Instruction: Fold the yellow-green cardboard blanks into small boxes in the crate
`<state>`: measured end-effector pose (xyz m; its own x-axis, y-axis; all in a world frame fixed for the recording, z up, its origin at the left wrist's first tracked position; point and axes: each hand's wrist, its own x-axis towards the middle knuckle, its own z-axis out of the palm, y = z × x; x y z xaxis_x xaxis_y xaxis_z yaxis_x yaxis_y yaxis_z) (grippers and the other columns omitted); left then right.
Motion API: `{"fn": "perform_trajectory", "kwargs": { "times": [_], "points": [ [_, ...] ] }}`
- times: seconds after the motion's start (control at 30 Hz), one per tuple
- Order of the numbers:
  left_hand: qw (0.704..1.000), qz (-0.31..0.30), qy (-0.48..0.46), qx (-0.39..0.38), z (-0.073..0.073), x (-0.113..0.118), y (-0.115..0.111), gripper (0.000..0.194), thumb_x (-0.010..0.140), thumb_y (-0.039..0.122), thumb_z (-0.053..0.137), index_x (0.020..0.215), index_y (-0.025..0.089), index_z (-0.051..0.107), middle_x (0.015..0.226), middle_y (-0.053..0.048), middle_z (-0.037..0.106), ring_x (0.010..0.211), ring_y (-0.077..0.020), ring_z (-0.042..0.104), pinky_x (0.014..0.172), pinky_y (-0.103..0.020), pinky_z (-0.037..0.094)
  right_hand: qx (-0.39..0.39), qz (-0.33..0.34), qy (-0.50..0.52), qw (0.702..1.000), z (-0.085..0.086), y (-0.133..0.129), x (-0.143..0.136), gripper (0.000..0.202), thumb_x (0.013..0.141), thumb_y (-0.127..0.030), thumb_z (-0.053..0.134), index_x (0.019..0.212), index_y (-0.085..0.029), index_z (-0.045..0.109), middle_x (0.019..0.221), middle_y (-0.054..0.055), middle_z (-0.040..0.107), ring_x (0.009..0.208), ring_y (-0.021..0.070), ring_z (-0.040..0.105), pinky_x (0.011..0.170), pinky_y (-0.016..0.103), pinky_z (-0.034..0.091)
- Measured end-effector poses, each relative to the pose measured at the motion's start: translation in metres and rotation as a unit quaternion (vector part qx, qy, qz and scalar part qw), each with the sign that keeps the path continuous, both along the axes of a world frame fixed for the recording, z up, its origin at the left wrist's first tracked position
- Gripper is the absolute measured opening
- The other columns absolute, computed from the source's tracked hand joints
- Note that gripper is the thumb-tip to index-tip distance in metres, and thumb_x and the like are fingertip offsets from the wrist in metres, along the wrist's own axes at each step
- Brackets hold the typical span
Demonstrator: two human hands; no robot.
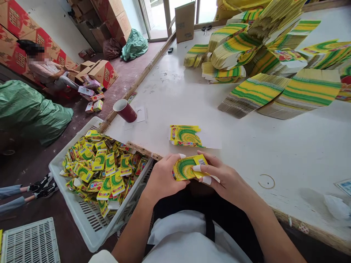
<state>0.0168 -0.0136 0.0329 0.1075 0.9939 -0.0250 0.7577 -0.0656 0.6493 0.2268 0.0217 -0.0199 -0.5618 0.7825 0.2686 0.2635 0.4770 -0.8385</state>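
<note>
Between my two hands, just over the table's near edge, is a small yellow and green printed carton [185, 168]. My left hand [166, 175] grips its left end, thumb on top. At the other end, the fingers of my right hand [219, 177] press on the flap with the barcode; white covers show on several fingertips. Beyond my hands a flat unfolded carton [186, 136] lies on the white table [244, 146]. To the left, a pale plastic crate [90, 230] holds a heap of folded yellow cartons [109, 164].
Fanned stacks of flat cartons [255, 91] cover the table's far right. A maroon paper cup [125, 110] stands near the left edge. Scissors [206, 29] and a cardboard box [185, 23] are at the back. A seated person [51, 69] handles boxes on the floor at left, near green sacks [33, 109].
</note>
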Motion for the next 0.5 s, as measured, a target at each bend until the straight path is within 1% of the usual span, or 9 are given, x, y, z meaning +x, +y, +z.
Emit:
{"fn": "perform_trajectory", "kwargs": {
  "times": [0.1,0.17,0.23,0.27,0.33,0.37,0.4,0.43,0.5],
  "points": [
    [1.0,-0.012,0.008,-0.01,0.002,-0.002,0.003,0.054,0.063,0.021,0.08,0.113,0.021,0.061,0.106,-0.008,0.071,0.098,-0.0295,0.069,0.084,-0.04,0.054,-0.011,-0.015,0.012,1.0,0.0,-0.001,-0.003,0.024,0.089,-0.012,0.056,0.104,-0.026,0.068,0.14,0.014,0.059,0.124,0.0282,0.063,0.091,0.04,0.057],
    [1.0,-0.002,0.004,-0.008,0.003,-0.003,0.003,0.052,0.063,0.022,0.079,0.112,0.02,0.061,0.104,-0.009,0.071,0.096,-0.0295,0.068,0.083,-0.04,0.054,-0.045,-0.055,0.036,0.997,0.002,-0.004,-0.011,0.024,0.086,-0.017,0.063,0.109,-0.025,0.062,0.139,0.014,0.06,0.125,0.0293,0.062,0.094,0.043,0.056],
    [1.0,0.018,-0.016,-0.004,0.0,-0.004,0.002,0.051,0.063,0.023,0.081,0.111,0.019,0.062,0.1,-0.008,0.071,0.092,-0.0278,0.068,0.081,-0.038,0.054,-0.106,-0.089,0.052,0.989,0.005,-0.008,-0.021,0.04,0.086,-0.024,0.067,0.123,-0.025,0.053,0.139,0.015,0.059,0.12,0.0294,0.064,0.092,0.044,0.057],
    [0.999,0.026,-0.046,-0.007,-0.002,-0.005,0.001,0.051,0.063,0.024,0.082,0.11,0.019,0.063,0.098,-0.007,0.071,0.089,-0.0262,0.068,0.079,-0.037,0.054,-0.133,-0.093,0.06,0.985,0.007,-0.008,-0.026,0.05,0.086,-0.027,0.067,0.131,-0.025,0.047,0.14,0.015,0.058,0.118,0.0292,0.065,0.09,0.043,0.058],
    [0.985,0.059,-0.162,0.005,-0.01,-0.01,-0.002,0.051,0.064,0.027,0.085,0.109,0.022,0.063,0.095,-0.004,0.07,0.082,-0.0208,0.068,0.075,-0.031,0.055,-0.156,-0.083,0.074,0.981,0.011,-0.005,-0.033,0.064,0.086,-0.032,0.068,0.142,-0.025,0.037,0.142,0.016,0.057,0.117,0.0288,0.065,0.09,0.043,0.058],
    [0.964,0.092,-0.245,0.037,-0.015,-0.013,-0.003,0.049,0.065,0.031,0.086,0.108,0.023,0.063,0.092,-0.002,0.07,0.078,-0.0176,0.067,0.071,-0.027,0.054,-0.145,-0.081,0.077,0.983,0.012,-0.001,-0.035,0.066,0.086,-0.035,0.068,0.143,-0.025,0.037,0.141,0.015,0.057,0.118,0.0289,0.065,0.093,0.044,0.057],
    [0.928,0.139,-0.333,0.087,-0.02,-0.017,-0.004,0.047,0.066,0.037,0.086,0.105,0.024,0.064,0.091,-0.001,0.07,0.075,-0.0151,0.066,0.067,-0.024,0.054,-0.118,-0.088,0.074,0.986,0.012,0.005,-0.037,0.064,0.087,-0.036,0.068,0.143,-0.026,0.039,0.14,0.014,0.059,0.119,0.0292,0.064,0.095,0.045,0.055],
    [0.875,0.198,-0.414,0.151,-0.025,-0.022,-0.005,0.047,0.067,0.046,0.084,0.103,0.024,0.064,0.092,0.0,0.069,0.073,-0.0134,0.065,0.064,-0.022,0.053,-0.079,-0.105,0.062,0.989,0.012,0.012,-0.038,0.058,0.087,-0.035,0.067,0.139,-0.026,0.043,0.136,0.013,0.061,0.119,0.0297,0.063,0.098,0.047,0.053],
    [0.747,0.318,-0.527,0.252,-0.033,-0.034,-0.005,0.055,0.069,0.068,0.073,0.1,0.023,0.063,0.096,-0.001,0.069,0.076,-0.0133,0.066,0.064,-0.022,0.054,0.007,-0.161,0.004,0.987,0.007,0.027,-0.04,0.042,0.089,-0.028,0.063,0.129,-0.024,0.053,0.126,0.012,0.067,0.115,0.031,0.063,0.097,0.049,0.052]
  ]
}}
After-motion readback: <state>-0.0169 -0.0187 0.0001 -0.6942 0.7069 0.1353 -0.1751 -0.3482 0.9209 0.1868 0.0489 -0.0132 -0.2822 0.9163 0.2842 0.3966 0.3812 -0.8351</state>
